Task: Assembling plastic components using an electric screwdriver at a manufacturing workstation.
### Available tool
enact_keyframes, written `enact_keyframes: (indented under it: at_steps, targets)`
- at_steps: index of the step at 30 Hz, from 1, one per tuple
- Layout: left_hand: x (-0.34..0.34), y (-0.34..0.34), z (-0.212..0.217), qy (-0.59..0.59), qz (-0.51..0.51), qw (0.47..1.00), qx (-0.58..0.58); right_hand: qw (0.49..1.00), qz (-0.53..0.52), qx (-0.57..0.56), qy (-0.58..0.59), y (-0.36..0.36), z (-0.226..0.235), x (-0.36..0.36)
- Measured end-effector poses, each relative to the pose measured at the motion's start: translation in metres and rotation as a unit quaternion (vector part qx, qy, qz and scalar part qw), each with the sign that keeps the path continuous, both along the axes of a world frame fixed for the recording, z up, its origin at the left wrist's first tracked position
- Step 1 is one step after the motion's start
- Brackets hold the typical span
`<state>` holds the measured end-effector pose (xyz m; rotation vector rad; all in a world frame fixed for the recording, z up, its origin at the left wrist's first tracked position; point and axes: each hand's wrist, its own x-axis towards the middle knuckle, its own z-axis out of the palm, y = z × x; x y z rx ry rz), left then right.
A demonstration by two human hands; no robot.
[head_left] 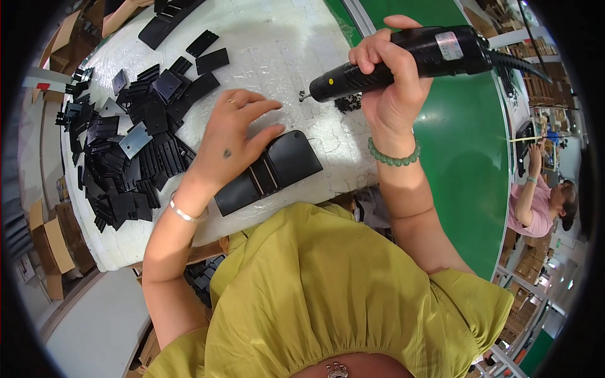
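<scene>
My right hand (394, 79) is wrapped round a black electric screwdriver (435, 51), whose bit points left. A small dark screw (302, 96) shows at the bit's tip, above a pile of small black screws (348, 103). My left hand (236, 135) hovers over a black hinged panel (296, 159) lying near the table's front edge. Its thumb and fingers are apart, with nothing visible between them. Two pale strips run along the panel's middle seam, partly under the hand.
A heap of black metal plates (145, 151) covers the left of the plastic-wrapped white table (252, 63). More joined panels (167, 25) lie at the far side near another person's arm (118, 16). A green surface (466, 138) adjoins on the right, where a person in pink (534, 201) works. A cord (520, 66) trails from the screwdriver.
</scene>
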<state>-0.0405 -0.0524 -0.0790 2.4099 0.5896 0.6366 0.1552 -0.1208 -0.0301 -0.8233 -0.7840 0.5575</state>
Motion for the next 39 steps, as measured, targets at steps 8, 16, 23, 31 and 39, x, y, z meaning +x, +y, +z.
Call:
enact_keyframes:
  at_steps: [8, 16, 23, 31, 39]
  targets:
    - [0.039, 0.011, -0.015, -0.093, -0.054, 0.993, 0.05, 0.998, 0.051, 0.045, 0.004, -0.018, 0.013, 0.0]
    - [0.039, 0.002, -0.005, -0.114, -0.037, 0.984, 0.129, 0.987, 0.124, 0.103, -0.003, -0.022, 0.02, 0.002]
    - [0.034, -0.003, 0.007, -0.052, -0.084, 0.959, 0.264, 0.979, 0.144, 0.091, -0.107, -0.028, 0.027, -0.015]
    - [0.025, 0.042, 0.006, -0.031, 0.05, 0.989, 0.137, 0.979, 0.137, 0.134, -0.073, -0.024, 0.021, -0.002]
    - [0.005, 0.127, 0.001, 0.207, -0.02, 0.97, 0.128, 0.98, 0.121, 0.141, -0.068, -0.031, 0.032, 0.0]
